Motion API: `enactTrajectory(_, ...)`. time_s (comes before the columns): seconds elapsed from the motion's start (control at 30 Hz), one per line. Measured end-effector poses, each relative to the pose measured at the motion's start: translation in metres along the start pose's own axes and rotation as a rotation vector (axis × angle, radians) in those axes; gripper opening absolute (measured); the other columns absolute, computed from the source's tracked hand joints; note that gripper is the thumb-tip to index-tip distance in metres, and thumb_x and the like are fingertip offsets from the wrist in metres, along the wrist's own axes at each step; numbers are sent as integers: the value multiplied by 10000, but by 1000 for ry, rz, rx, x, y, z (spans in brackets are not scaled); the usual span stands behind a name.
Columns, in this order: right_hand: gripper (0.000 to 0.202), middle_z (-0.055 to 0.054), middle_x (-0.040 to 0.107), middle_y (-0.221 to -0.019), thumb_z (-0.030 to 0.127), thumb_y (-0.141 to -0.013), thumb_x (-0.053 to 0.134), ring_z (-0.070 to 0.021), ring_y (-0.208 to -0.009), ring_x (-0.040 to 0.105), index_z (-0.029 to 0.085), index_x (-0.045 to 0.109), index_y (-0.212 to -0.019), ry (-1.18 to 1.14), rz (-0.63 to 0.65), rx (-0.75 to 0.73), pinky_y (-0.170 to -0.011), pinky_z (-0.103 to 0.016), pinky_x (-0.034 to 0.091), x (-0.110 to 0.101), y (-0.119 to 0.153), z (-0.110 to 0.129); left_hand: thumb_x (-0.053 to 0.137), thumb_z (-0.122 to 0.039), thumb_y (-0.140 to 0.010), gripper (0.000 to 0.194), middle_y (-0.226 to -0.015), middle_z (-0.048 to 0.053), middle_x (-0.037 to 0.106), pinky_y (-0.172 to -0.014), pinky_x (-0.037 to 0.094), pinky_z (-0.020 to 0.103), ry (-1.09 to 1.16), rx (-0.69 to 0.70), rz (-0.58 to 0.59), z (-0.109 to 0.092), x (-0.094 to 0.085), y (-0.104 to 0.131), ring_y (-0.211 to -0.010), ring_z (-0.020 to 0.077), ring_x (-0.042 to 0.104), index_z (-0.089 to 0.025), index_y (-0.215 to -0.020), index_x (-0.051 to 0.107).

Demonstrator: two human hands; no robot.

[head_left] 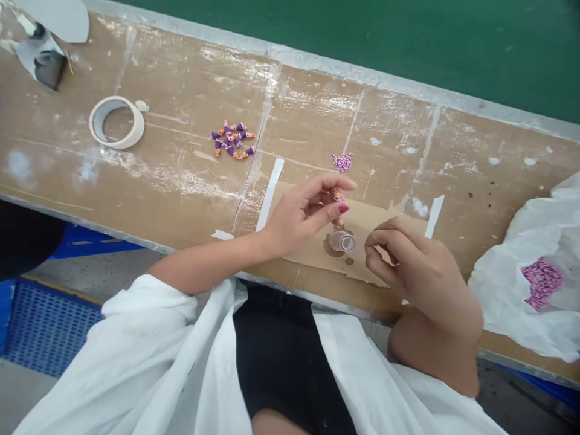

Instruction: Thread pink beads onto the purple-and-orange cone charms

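Note:
Between the thumb and fingers of my left hand [310,208] is a small figurine [338,195] with orange and pink on it. My right hand [410,260] is pinched closed at the right; whatever its fingertips hold is too small to make out. Below and between the hands stands a small clear cup [343,240] on a cardboard sheet [312,257], with dark wet spots around it. Just beyond my left hand lies a little pile of pink-and-purple pieces [342,162]. Farther left is a group of several purple-and-orange figurines [232,140].
A roll of masking tape [116,122] lies at the left of the cardboard-covered table [181,78]. At the right, a white plastic bag [507,266] holds many pink-and-purple pieces [542,282]. White tape strips [270,193] edge the sheet. A black-and-white object [43,60] sits at the far left.

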State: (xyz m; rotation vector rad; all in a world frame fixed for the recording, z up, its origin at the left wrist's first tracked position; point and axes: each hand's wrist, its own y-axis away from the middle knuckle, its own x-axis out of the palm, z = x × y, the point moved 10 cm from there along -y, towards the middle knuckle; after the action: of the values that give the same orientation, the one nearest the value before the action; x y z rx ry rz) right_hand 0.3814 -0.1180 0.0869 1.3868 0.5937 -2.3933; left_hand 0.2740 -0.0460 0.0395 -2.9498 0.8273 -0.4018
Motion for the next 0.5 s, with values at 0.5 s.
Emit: enactTrajectory(0.5, 147, -23, 553, -804, 170, -1004, 453, -131, -550, 449, 196, 506, -869, 128, 121, -11, -443, -269, 293, 16, 1, 2, 743, -520, -762, 428, -723, -46, 594, -621, 522, 219, 206, -217, 44, 16, 10, 2, -609, 60, 601, -170, -937, 570)
